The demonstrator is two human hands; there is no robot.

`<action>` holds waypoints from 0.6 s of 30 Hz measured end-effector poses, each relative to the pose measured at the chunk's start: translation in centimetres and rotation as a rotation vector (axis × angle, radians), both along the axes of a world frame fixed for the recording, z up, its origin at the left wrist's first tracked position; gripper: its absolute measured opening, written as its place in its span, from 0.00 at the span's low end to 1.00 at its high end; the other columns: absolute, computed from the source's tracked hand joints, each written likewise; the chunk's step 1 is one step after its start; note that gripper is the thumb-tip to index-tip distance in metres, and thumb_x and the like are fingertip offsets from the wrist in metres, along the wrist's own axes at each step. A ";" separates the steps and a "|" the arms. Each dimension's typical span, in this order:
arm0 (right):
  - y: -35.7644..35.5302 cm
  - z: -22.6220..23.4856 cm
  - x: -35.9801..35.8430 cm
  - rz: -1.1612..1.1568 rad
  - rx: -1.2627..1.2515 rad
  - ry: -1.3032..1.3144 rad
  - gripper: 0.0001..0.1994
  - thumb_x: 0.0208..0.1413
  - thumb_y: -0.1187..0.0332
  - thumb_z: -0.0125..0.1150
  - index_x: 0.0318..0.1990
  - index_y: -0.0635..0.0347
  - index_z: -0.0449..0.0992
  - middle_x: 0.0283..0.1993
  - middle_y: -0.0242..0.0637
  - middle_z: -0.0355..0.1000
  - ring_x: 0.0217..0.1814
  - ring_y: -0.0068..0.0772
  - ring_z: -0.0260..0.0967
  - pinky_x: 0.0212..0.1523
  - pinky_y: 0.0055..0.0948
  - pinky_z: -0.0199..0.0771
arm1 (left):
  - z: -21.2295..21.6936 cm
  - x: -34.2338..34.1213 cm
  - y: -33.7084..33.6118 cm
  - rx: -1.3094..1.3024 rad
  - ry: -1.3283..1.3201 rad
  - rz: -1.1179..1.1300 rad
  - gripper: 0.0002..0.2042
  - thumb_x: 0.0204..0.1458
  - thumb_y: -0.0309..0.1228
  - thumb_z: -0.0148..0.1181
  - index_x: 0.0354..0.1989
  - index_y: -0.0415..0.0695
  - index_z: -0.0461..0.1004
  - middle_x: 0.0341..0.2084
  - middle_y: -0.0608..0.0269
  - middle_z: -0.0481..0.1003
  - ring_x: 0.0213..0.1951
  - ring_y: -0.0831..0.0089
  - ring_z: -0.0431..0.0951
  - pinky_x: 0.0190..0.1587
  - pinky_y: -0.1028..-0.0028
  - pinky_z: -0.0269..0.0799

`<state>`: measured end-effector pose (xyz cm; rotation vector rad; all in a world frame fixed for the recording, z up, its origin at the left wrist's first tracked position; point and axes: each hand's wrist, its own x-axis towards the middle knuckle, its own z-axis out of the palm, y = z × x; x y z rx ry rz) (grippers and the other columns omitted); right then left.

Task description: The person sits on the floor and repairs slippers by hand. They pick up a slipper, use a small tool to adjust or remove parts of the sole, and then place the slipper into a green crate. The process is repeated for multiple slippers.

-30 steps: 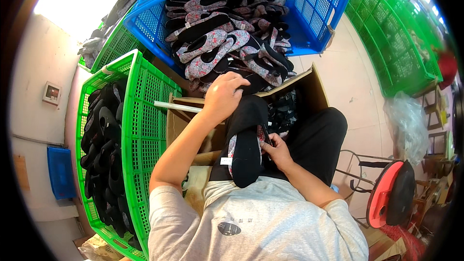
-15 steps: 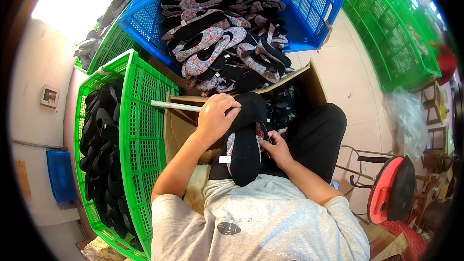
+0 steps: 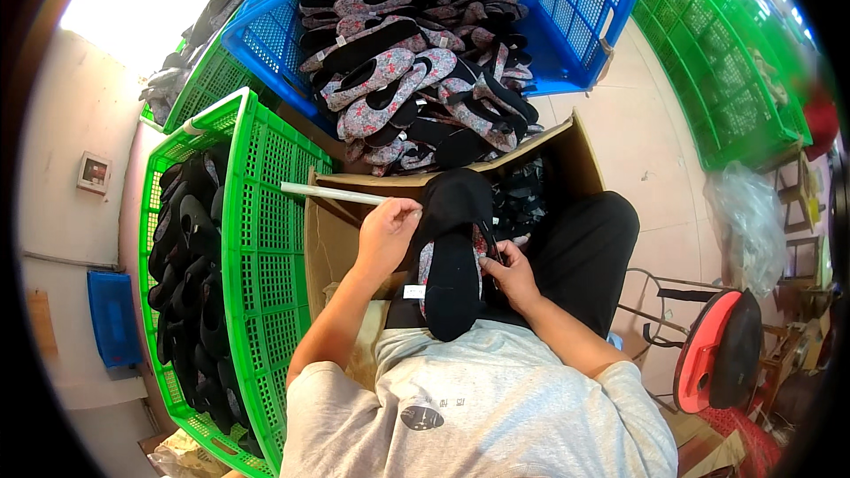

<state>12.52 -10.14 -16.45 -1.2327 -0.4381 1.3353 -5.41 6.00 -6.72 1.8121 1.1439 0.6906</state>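
Note:
A black slipper [image 3: 452,288] with a floral lining and a small white label at its side lies lengthwise over my lap, its sole part toward my shirt. My left hand [image 3: 386,235] is closed beside the slipper's upper, fingers pinched around a thin white rod [image 3: 332,193] that sticks out to the left. Whether those fingers also touch the slipper is hard to see. On the other side, my right hand [image 3: 513,276] pinches the slipper's right edge between thumb and fingers.
Beyond my knees stands an open cardboard box [image 3: 580,155] with dark patterned pieces inside. A blue crate [image 3: 567,22] behind it holds piled floral slippers. Black slippers fill the green crate [image 3: 274,274] at left. A red and black round-seated stool [image 3: 708,350] stands at right.
My left hand has drawn back slightly from the slipper's upper, its fingers now closing on the rod. My right hand keeps its grip on the edge.

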 end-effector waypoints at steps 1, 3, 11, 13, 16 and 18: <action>0.0 0.4 0.1 -0.004 -0.010 -0.028 0.08 0.55 0.76 0.66 0.39 0.59 0.71 0.32 0.24 0.70 0.31 0.14 0.65 0.35 0.16 0.66 | -1.1 -0.6 -0.2 -0.077 -0.047 0.044 0.05 0.56 0.25 0.60 0.38 0.40 0.77 0.28 0.69 0.75 0.29 0.81 0.75 0.34 0.79 0.71; 0.0 0.8 0.0 -0.016 -0.020 -0.039 0.09 0.54 0.76 0.66 0.39 0.59 0.71 0.33 0.23 0.69 0.32 0.12 0.63 0.35 0.15 0.64 | -2.4 -1.8 -1.1 -0.450 -0.258 0.056 0.08 0.58 0.27 0.60 0.45 0.41 0.73 0.31 0.72 0.71 0.33 0.84 0.72 0.36 0.82 0.68; 0.0 1.1 0.2 -0.001 -0.084 0.020 0.09 0.54 0.76 0.66 0.39 0.57 0.71 0.31 0.22 0.69 0.29 0.10 0.61 0.30 0.14 0.62 | -3.1 -3.0 -4.6 -0.634 -0.494 0.153 0.11 0.58 0.24 0.60 0.47 0.43 0.69 0.36 0.72 0.70 0.38 0.84 0.70 0.42 0.82 0.67; 0.0 1.2 0.1 -0.023 -0.042 0.061 0.09 0.55 0.76 0.66 0.39 0.57 0.71 0.31 0.23 0.70 0.28 0.11 0.63 0.29 0.14 0.63 | -3.0 -3.7 -4.9 -0.508 -0.511 0.100 0.10 0.57 0.23 0.60 0.46 0.43 0.70 0.35 0.72 0.71 0.39 0.84 0.71 0.42 0.81 0.68; -0.1 1.4 0.1 -0.037 -0.004 0.097 0.09 0.55 0.78 0.65 0.39 0.58 0.71 0.33 0.25 0.72 0.31 0.13 0.67 0.32 0.15 0.66 | 0.1 -4.5 -5.0 -0.127 -0.200 -0.090 0.07 0.50 0.19 0.64 0.36 0.42 0.76 0.32 0.66 0.72 0.37 0.75 0.73 0.40 0.77 0.70; 0.2 1.1 0.0 -0.060 0.042 0.079 0.09 0.55 0.76 0.65 0.39 0.55 0.70 0.29 0.23 0.71 0.21 0.11 0.60 0.21 0.14 0.56 | 1.5 -4.7 -5.3 0.099 0.002 -0.216 0.07 0.42 0.21 0.68 0.31 0.43 0.80 0.32 0.61 0.73 0.38 0.64 0.74 0.41 0.71 0.71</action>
